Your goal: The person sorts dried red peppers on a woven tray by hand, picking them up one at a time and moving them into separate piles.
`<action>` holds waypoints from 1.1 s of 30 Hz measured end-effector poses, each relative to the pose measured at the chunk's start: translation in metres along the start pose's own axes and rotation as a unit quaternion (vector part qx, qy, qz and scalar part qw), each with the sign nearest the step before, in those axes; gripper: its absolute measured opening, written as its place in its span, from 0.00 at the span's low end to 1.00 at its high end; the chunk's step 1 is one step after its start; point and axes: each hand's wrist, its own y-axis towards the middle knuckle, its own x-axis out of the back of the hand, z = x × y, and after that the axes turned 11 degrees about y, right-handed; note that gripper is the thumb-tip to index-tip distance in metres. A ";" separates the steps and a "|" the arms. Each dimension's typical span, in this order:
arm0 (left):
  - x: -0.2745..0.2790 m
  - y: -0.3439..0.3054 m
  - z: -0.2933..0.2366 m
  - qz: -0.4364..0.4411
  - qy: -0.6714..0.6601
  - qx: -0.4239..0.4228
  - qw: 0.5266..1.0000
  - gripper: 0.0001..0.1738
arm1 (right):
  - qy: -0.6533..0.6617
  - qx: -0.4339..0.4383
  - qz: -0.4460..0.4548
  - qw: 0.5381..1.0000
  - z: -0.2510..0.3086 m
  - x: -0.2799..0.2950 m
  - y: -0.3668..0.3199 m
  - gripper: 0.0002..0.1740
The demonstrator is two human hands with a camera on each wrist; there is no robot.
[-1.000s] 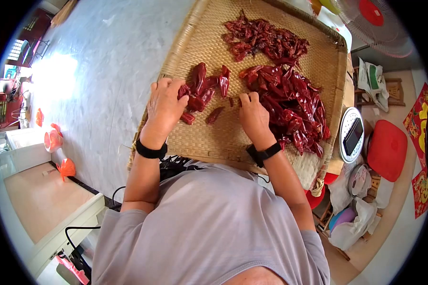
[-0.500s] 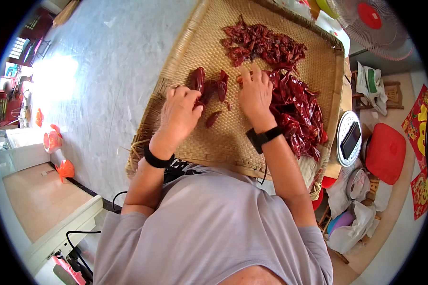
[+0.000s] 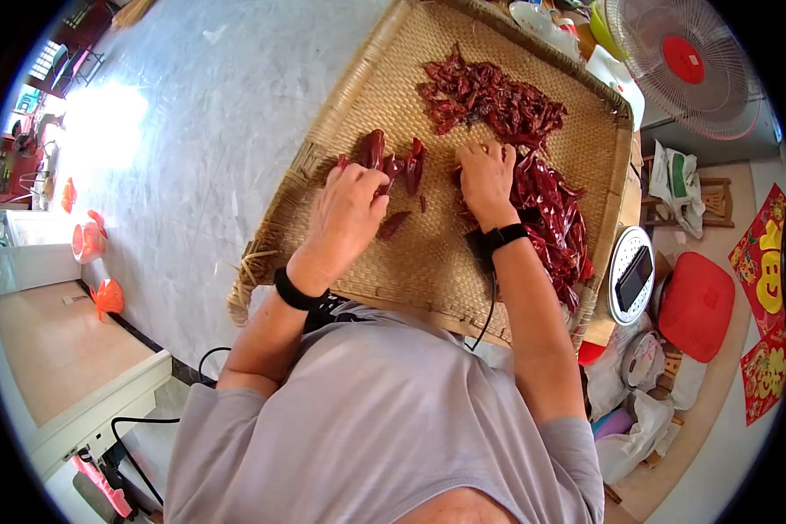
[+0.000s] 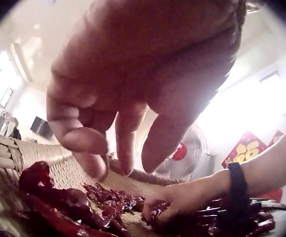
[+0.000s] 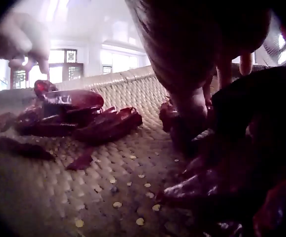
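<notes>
Glossy dried red peppers lie in three groups on a woven tray (image 3: pixel 428 262). My left hand (image 3: pixel 345 218) hovers palm down over the small left group (image 3: pixel 372 150); in the left wrist view its fingers (image 4: pixel 125 148) hang loosely bent above the peppers, holding nothing. At the upper left edge of the large right pile (image 3: pixel 550 210), my right hand (image 3: pixel 489 182) has its fingertips curled down round a pepper, partly hidden by the hand. The right wrist view shows its thumb (image 5: pixel 190 106) low against red pepper pieces.
A darker pepper heap (image 3: pixel 498 96) lies at the tray's far part. Pale seeds (image 5: pixel 140 221) dot the weave. Right of the tray are a white round lid (image 3: pixel 622 271) with a phone on it, a red stool (image 3: pixel 697 306) and a fan (image 3: pixel 681 59).
My right hand has moved from the tray's middle to the big pile's upper left edge, its fingers now more curled. My left hand has shifted right over the small group. The head view has shifted slightly.
</notes>
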 end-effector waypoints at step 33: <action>-0.011 0.039 0.019 0.024 -0.141 0.086 0.986 0.25 | 0.349 -0.096 -0.083 0.929 0.060 -0.016 -0.022 0.36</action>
